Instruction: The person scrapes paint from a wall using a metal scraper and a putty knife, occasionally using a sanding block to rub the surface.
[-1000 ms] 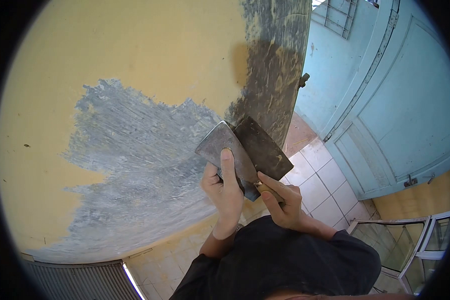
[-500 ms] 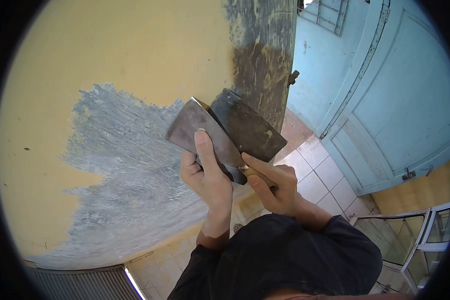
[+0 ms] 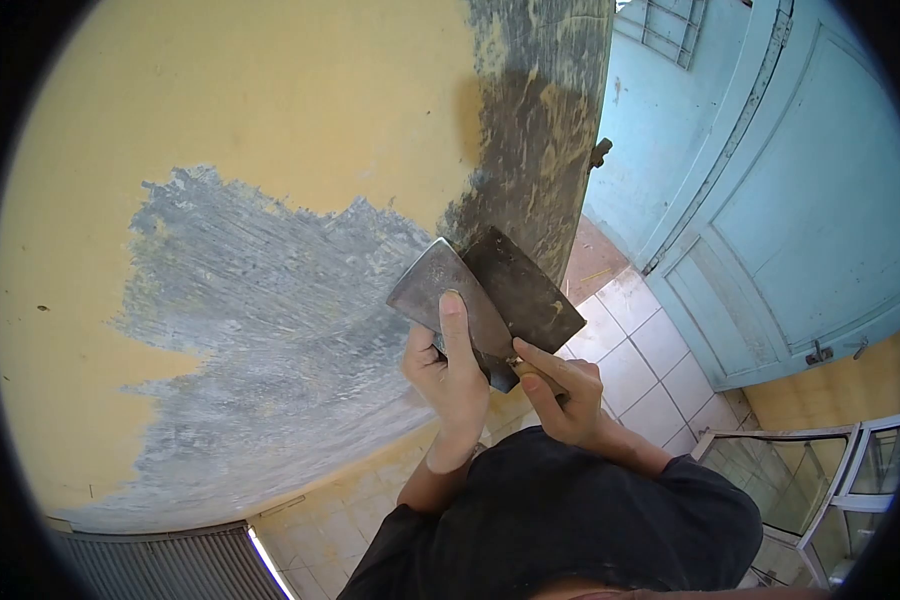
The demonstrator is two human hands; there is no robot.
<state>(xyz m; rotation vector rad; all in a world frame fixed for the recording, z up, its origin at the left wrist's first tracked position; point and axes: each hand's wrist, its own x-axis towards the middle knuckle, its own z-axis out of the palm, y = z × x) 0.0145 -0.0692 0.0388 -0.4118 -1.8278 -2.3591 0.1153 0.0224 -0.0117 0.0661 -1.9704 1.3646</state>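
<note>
Mid-frame, just right of centre: my left hand [image 3: 448, 375] grips the grey blade [image 3: 448, 305], fingers [image 3: 454, 325] closed round its base, index laid flat up its face. My right hand [image 3: 562, 395] is closed on the wooden handle of the dark blade [image 3: 523, 290], which lies against the grey one. Both long axes run from lower right to upper left, broad edges pointing at the yellow wall [image 3: 270, 100] beside the grey filler patch [image 3: 260, 330]. Judged step: dressing one blade against the other. Next move probably needs flat edge contact with the wall.
</note>
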